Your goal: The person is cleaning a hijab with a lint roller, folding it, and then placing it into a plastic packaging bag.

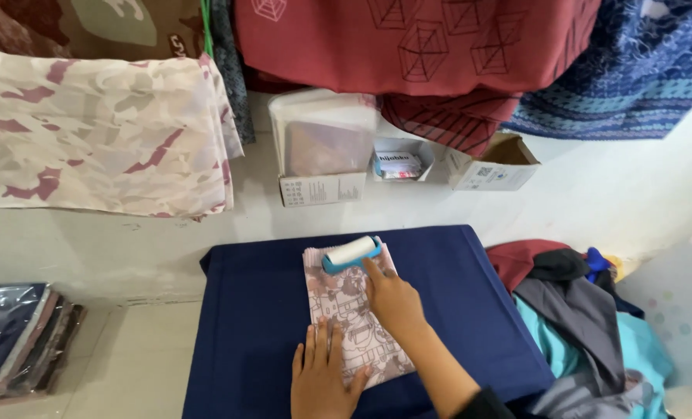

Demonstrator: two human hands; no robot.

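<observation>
Now the right hand (392,299) grips the blue lint roller (351,254) at twelve o'clock on the folded patterned cloth (350,314), mid navy table (253,326), while the left hand (323,376) lies spread flat at six o'clock, since fabric this soft and light likely creeps unless pinned.

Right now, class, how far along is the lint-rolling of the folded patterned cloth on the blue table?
Done: the patterned cloth lies folded flat on the navy-covered table. In hand: the right hand holds the lint roller at the cloth's far end, while the left hand pins the near end. Left: which parts are already rolled cannot be told; a pile of garments lies to the right.
</observation>
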